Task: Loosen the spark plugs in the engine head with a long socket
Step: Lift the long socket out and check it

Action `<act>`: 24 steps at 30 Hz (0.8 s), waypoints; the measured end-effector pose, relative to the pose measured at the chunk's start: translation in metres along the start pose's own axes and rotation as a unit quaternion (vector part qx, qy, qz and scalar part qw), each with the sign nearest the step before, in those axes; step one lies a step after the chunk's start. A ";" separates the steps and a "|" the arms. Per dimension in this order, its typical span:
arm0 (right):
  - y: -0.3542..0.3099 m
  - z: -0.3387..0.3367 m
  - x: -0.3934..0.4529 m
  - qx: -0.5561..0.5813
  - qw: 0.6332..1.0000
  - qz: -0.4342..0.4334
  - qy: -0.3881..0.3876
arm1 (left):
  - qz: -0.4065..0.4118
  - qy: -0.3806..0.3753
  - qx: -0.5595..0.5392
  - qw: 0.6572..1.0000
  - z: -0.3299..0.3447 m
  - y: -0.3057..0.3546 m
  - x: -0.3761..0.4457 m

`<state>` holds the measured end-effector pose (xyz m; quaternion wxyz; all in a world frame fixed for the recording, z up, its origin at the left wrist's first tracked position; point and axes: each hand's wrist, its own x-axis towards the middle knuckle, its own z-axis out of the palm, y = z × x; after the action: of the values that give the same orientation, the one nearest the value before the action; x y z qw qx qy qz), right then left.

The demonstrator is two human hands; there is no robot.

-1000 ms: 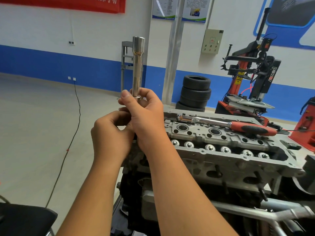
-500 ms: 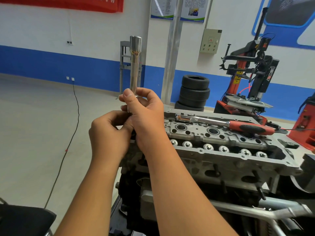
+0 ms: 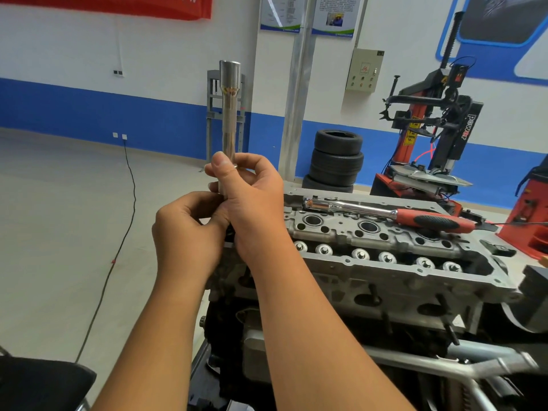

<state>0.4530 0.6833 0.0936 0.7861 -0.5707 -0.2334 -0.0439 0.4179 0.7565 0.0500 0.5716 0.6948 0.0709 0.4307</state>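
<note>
Long socket (image 3: pixel 229 111) held upright in front of the engine head (image 3: pixel 385 262), wide end at the top, lower end hidden inside the two hands. Right hand (image 3: pixel 252 200) grips the socket near its base — thumb curled across the near side, fingers wrapped behind. Left hand (image 3: pixel 186 232) sits just below and to the left, touching the right hand, fingers curled inward toward the bottom of the socket; what exactly they pinch is covered by the right hand, so I cannot tell whether they close on the socket itself or on something at its end. Both hands are raised above the left end of the engine head, not over any plug hole. Engine head lies bare, its top face showing round plug wells (image 3: pixel 312 220) in a row and a line of shiny round caps (image 3: pixel 360 255) along the near edge. Ratchet wrench (image 3: pixel 385 212) with red and black handle rests flat across the top of the head, chrome end pointing left — well apart from the hands. Background: stack of tyres (image 3: pixel 336 158) against the blue-and-white wall, red and black tyre machine (image 3: pixel 439 129) to the right, grey box (image 3: pixel 364 69) on the wall, black cable (image 3: pixel 118 232) running over the floor (image 3: pixel 59 203).
</note>
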 end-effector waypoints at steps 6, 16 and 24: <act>0.000 0.000 0.001 -0.015 1.000 -0.006 -0.008 | 0.012 -0.030 -0.007 0.999 -0.001 0.001 0.000; 0.000 0.002 -0.001 -0.015 1.000 -0.011 -0.011 | -0.009 -0.008 0.013 1.000 -0.002 0.001 0.001; -0.002 0.002 -0.001 -0.020 1.000 -0.018 -0.014 | 0.013 -0.053 -0.003 0.999 -0.003 0.003 0.000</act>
<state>0.4507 0.6845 0.0956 0.7702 -0.5828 -0.2535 -0.0544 0.4146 0.7571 0.0523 0.5709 0.7157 0.0300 0.4012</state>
